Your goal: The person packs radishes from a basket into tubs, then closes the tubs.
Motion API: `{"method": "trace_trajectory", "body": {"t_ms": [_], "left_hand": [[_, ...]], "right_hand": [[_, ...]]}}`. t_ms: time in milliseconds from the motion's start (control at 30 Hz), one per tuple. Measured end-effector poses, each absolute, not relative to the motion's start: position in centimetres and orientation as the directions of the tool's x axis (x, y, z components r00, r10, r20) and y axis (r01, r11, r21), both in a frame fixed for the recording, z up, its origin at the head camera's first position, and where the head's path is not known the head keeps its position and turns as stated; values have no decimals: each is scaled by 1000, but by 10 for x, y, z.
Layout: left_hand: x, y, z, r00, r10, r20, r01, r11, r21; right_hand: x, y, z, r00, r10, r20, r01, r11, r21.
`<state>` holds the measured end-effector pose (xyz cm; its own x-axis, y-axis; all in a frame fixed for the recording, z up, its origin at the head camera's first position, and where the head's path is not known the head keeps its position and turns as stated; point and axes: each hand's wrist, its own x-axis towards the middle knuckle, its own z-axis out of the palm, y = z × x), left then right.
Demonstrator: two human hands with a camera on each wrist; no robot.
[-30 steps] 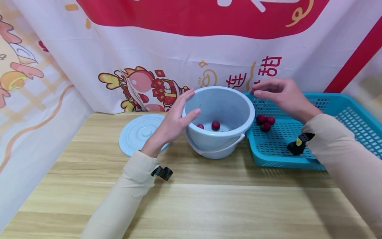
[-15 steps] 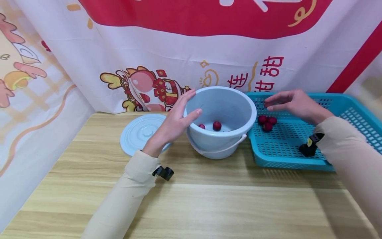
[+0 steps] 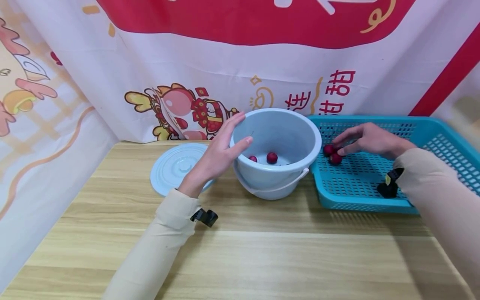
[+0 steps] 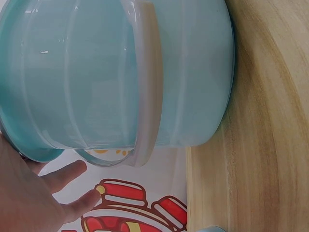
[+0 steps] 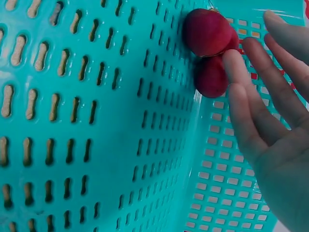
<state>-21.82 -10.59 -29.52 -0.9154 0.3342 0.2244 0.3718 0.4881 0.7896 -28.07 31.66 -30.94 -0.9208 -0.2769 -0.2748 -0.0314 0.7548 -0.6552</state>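
Observation:
A light blue bucket (image 3: 273, 181) stands upright on the table, a dark red round fruit (image 3: 271, 157) and part of another visible inside. My left hand (image 3: 221, 152) rests at its left rim, fingers fairly straight; in the left wrist view, fingertips (image 4: 91, 197) extend past the bucket's side. My right hand (image 3: 369, 139) is down inside the turquoise basket (image 3: 352, 203), its fingers right at a cluster of dark red, plum-like fruits (image 3: 335, 158). In the right wrist view the fingers spread loosely beside those fruits (image 5: 207, 33), partly covering one.
A light blue lid (image 3: 168, 166) lies flat left of the bucket, partly behind my left wrist. The bucket's handle (image 3: 270, 189) hangs down at the front. Basket and bucket stand side by side on a wooden table (image 3: 262, 258), with a printed cloth (image 3: 210, 62) behind.
My right hand has moved right and down from near the bucket's rim into the basket, to the fruit cluster. My left hand has stayed at the bucket.

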Motion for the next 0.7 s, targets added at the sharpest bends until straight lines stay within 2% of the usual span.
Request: {"method": "trace_trajectory", "body": {"t_ms": [367,700], "left_hand": [[-218,-106,-295,-915,337,222,370,483,794],[-218,-106,-294,-914,339,221,371,484,793]], "right_hand": [[-283,318,-318,-903,-285,-321,-39,798,-601],[-282,313,-318,-907,-288,-308,-86,841,-534]]}}
